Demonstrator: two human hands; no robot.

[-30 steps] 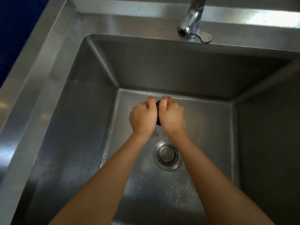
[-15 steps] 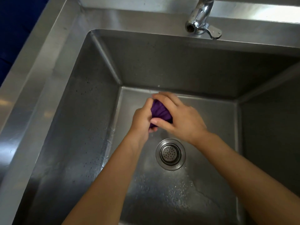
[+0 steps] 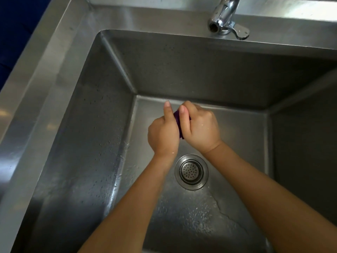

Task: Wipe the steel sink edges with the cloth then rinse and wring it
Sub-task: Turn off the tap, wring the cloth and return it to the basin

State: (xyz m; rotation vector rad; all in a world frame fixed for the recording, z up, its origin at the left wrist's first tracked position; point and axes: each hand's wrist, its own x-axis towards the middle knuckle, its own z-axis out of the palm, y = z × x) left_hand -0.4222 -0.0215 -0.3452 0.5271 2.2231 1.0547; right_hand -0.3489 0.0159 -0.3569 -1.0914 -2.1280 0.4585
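Left hand (image 3: 163, 135) and right hand (image 3: 202, 132) around purple cloth (image 3: 177, 116) inside wet sink (image 3: 102, 143)

Our two hands meet inside the sink (image 3: 54, 73), over its floor and just behind the drain strainer (image 3: 191, 172), which sits near the middle of that floor. Our left hand (image 3: 163, 134) is on the left and our right hand (image 3: 202, 130) is against it on the right. The cloth (image 3: 176, 116) is bunched between them, gripped by both. The tap (image 3: 224, 17) stands on the sink's back edge, right of centre, behind our hands.
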